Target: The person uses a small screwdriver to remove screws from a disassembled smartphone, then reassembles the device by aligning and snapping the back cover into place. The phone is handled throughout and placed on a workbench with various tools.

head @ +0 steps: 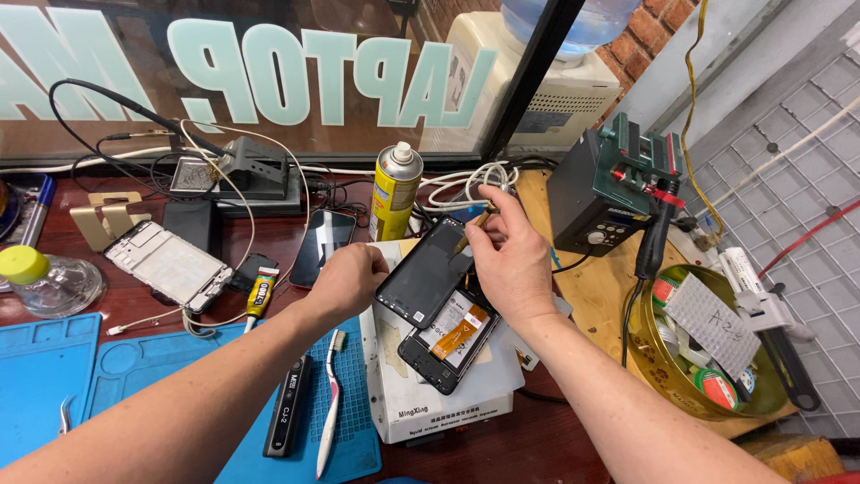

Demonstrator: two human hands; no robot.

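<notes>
Nearest, a white toothbrush and a black bar tool lie on the blue mat. Just past them, an opened phone rests on the white heating plate. The left hand curls closed on the lifted black back cover, gripping its left edge. The right hand pinches a thin tool at the cover's top edge, fingers narrowed. Farther along the dark red tabletop: a yellow spray can and a soldering station, with a shop window behind.
</notes>
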